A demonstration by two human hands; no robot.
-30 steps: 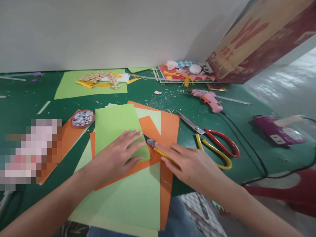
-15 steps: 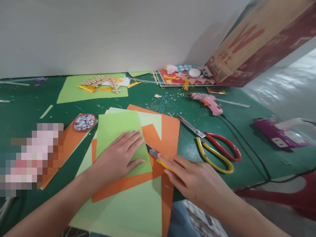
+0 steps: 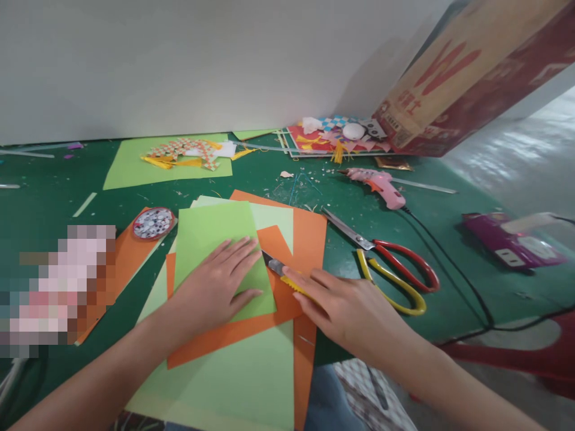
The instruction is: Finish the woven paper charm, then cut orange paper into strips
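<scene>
A bright green paper sheet (image 3: pixel 211 233) lies on top of a stack, with my left hand (image 3: pixel 224 278) spread flat on it near its right edge. My right hand (image 3: pixel 335 293) grips a yellow utility knife (image 3: pixel 294 283), its blade against the right edge of that sheet close to my left fingertips. Beneath are an orange sheet (image 3: pixel 206 347), a pale green sheet (image 3: pixel 233 386) and a larger orange sheet (image 3: pixel 312 239). Scissors (image 3: pixel 366 242) with one red and one yellow handle lie right of the stack.
A pink glue gun (image 3: pixel 380 187) and a purple power strip (image 3: pixel 512 242) lie to the right with black cords. Left is a round case of googly eyes (image 3: pixel 153 223) on an orange strip. At the back stand paper crafts (image 3: pixel 179 152) and a paper bag (image 3: pixel 440 90).
The knife first slid a little toward me along the green sheet's edge, then moved slightly back up and away. My left hand keeps pressing the sheet. The view has shifted slightly.
</scene>
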